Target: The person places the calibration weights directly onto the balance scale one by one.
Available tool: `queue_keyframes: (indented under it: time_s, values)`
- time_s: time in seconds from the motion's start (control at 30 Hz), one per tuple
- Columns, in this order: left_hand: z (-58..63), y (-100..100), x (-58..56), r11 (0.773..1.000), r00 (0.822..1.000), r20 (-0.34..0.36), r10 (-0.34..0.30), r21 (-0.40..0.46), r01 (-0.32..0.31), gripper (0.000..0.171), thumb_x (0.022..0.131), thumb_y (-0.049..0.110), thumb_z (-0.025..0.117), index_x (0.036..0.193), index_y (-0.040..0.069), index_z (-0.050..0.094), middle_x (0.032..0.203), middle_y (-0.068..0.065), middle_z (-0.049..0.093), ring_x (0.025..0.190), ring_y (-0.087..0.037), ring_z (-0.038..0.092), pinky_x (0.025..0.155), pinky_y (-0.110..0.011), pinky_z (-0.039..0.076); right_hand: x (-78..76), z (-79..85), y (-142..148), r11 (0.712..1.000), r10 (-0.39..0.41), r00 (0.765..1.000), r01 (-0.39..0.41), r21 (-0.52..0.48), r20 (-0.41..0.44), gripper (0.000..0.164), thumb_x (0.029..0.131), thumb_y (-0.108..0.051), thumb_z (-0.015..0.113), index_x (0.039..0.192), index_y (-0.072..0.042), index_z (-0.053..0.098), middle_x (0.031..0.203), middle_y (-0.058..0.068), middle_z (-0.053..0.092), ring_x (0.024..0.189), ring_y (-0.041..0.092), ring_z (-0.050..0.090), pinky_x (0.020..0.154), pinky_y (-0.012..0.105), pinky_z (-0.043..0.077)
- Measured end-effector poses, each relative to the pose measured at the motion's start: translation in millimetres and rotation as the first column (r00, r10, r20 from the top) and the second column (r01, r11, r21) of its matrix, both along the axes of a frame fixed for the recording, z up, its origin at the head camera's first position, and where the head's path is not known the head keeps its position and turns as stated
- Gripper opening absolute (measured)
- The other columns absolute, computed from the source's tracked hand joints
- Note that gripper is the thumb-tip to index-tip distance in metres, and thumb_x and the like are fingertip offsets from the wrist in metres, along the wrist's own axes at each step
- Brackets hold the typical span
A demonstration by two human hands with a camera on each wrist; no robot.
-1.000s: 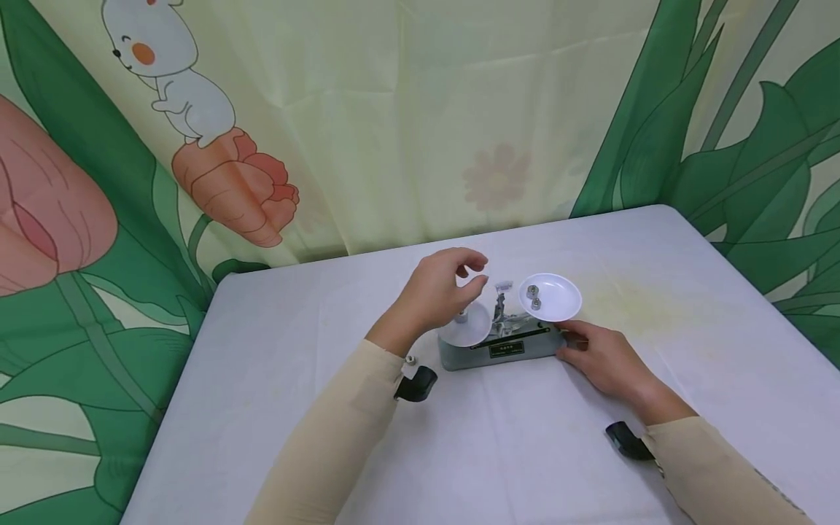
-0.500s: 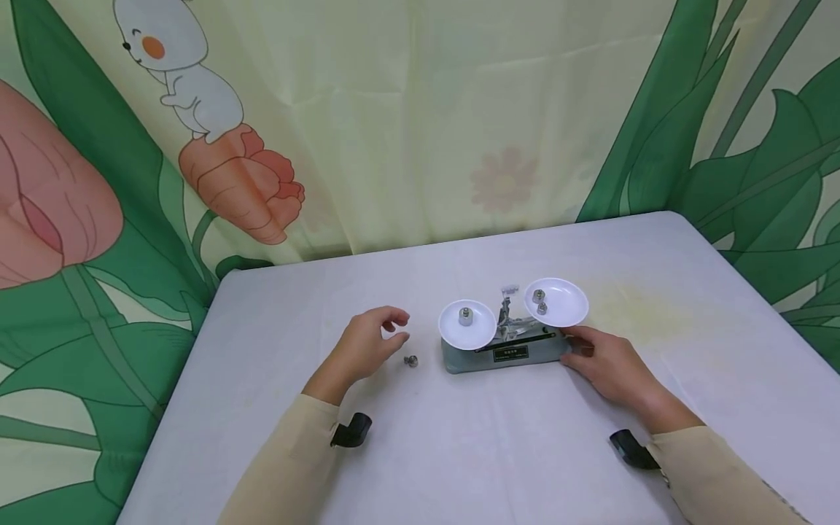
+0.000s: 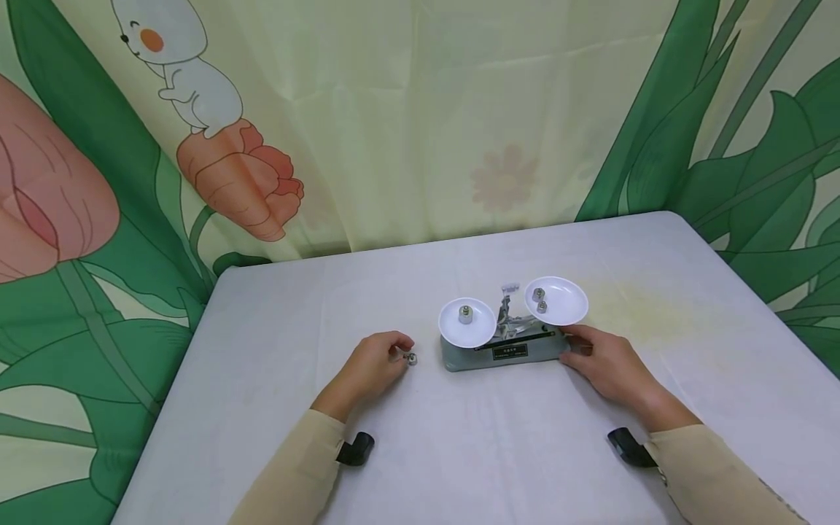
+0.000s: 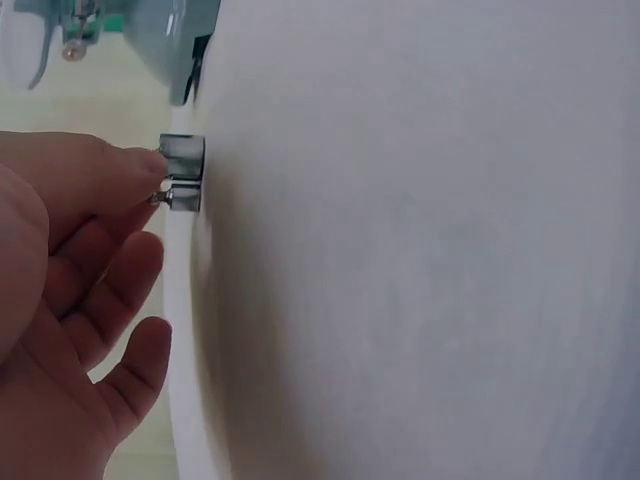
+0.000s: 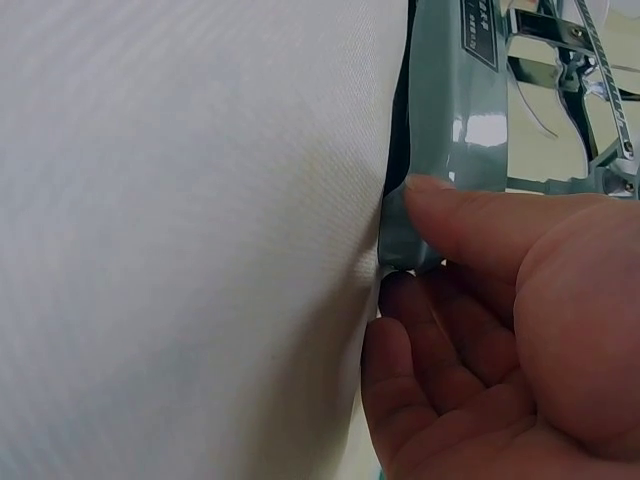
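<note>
A grey-based balance scale [image 3: 462, 359] stands on the table. Its left pan [image 3: 453, 332] bears one metal weight [image 3: 465, 315]; the raised right pan [image 3: 569, 302] carries two smaller ones [image 3: 539, 295]. Left of the base, my left hand [image 3: 367, 370] is down at two loose weights. In the left wrist view, thumb and index finger pinch the top of the larger weight [image 4: 183, 157], hiding its knob. A smaller weight [image 4: 186, 197] stands right beside it. My right hand [image 3: 610, 368] grips the right end of the base [image 5: 425, 130], thumb on the front, fingers behind.
A white cloth [image 3: 512, 452] covers the table. Its far edge runs along a printed curtain [image 3: 407, 131] with a cartoon animal, a carrot and leaves. Black wrist cameras [image 3: 356, 449] sit under both forearms.
My left hand has moved from above the left pan, leftward and down to the loose weights, and its fingers have closed in. My right hand stays on the base.
</note>
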State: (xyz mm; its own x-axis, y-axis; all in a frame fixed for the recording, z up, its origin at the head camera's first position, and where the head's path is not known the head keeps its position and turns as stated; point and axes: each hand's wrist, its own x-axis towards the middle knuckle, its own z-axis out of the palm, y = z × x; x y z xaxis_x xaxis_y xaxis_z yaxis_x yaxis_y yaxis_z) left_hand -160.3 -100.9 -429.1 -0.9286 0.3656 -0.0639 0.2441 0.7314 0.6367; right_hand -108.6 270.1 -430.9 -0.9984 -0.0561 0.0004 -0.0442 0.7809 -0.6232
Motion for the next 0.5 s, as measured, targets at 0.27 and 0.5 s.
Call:
queue_keyframes:
  time_s: [0.27,0.5]
  values:
    - [-0.1,7,1.0,1.000,0.999,-0.045,-0.006,0.024,0.008,0.012,0.090,0.006,0.072,0.101,0.010,0.070,0.090,0.005,0.064,0.086,-0.016,0.055,0.080,-0.034,0.049,1.0,-0.6,1,1.000,0.003,1.000,-0.003,-0.006,-0.011,0.051,0.089,-0.012,0.072,0.135,0.003,0.056,0.124,0.026,0.064,0.109,0.043,0.063,0.092,0.059,0.047]
    - [0.0,11,0.3,0.999,0.998,-0.066,-0.015,-0.030,0.013,0.008,0.090,0.005,0.071,0.096,0.010,0.070,0.084,0.005,0.061,0.081,-0.016,0.052,0.074,-0.030,0.048,1.1,0.0,1,1.000,0.004,1.000,-0.004,-0.004,-0.004,0.051,0.090,-0.012,0.072,0.136,0.003,0.056,0.125,0.026,0.063,0.109,0.044,0.063,0.092,0.059,0.047]
